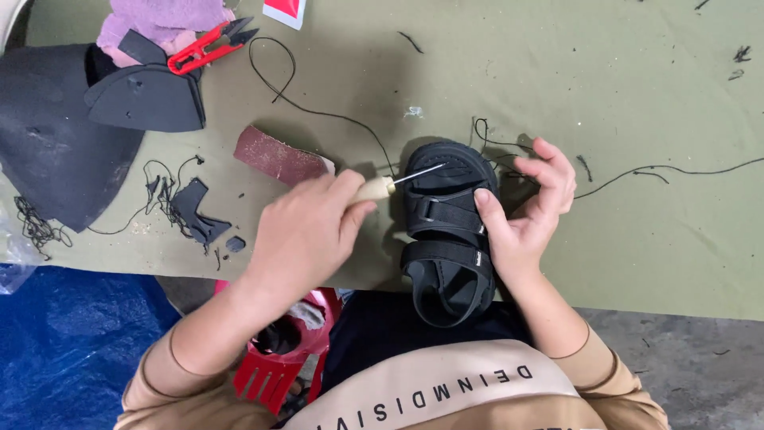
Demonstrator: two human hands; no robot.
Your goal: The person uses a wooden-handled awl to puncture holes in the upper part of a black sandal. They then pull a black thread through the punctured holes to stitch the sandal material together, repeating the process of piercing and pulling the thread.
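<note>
A small black sandal (446, 231) with two straps lies on the olive-green cloth table (557, 72), its heel over the table's near edge. My right hand (525, 207) grips the sandal's right side, thumb on the upper strap. My left hand (306, 231) is closed round the pale wooden handle of an awl (398, 181). The awl's thin metal point rests over the sandal's toe part. A long black thread (668, 169) runs from the sandal's toe out to the right, passing by my right fingers.
A strip of reddish sandpaper (278, 156) lies just left of the awl. Red thread snips (208, 46), black sole pieces (143, 97), a large dark sheet (56, 143) and black scraps (195, 211) sit at the left. A red plastic stool (278, 358) and a blue tarp (64, 342) are below the table edge.
</note>
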